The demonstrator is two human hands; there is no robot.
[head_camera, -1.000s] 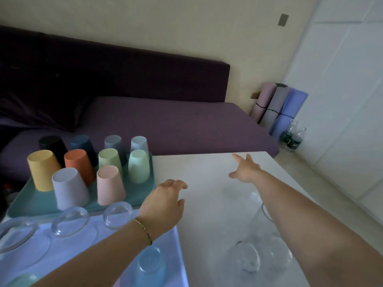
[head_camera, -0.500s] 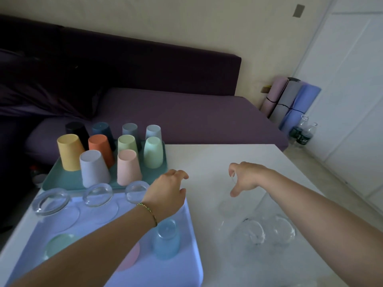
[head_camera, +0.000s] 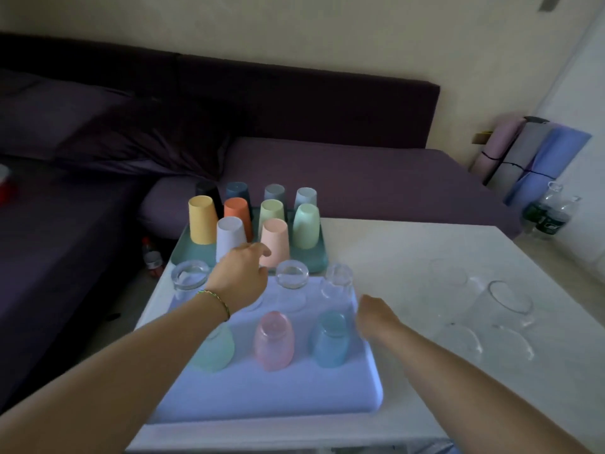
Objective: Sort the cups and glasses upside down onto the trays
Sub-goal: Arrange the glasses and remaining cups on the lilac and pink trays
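A white table (head_camera: pixel 409 250) seen from above carries two trays. At 12 o'clock, a teal tray (head_camera: pixel 322 260) holds coloured cups (head_camera: pixel 306 226) standing upside down in rows. Nearer the person, a lavender tray (head_camera: pixel 262 394) holds a far row of clear glasses and a near row of three tinted ones: green (head_camera: pixel 214 352), pink (head_camera: pixel 273 340) and blue (head_camera: pixel 329 339).

The left hand (head_camera: pixel 240 273) hovers over the far row with its fingers loosely curled and nothing visibly in their grip. One clear glass (head_camera: pixel 291 273) sits just beside it at 3 o'clock.

The right hand (head_camera: pixel 376 314) is at the lavender tray's right edge. Its fingers point down and are blurred, so their state cannot be told. The rightmost clear glass (head_camera: pixel 337 283) stands near it at 11 o'clock, apart from the fingers.

More clear glasses (head_camera: pixel 501 306) stand on the bare table at 3 o'clock.
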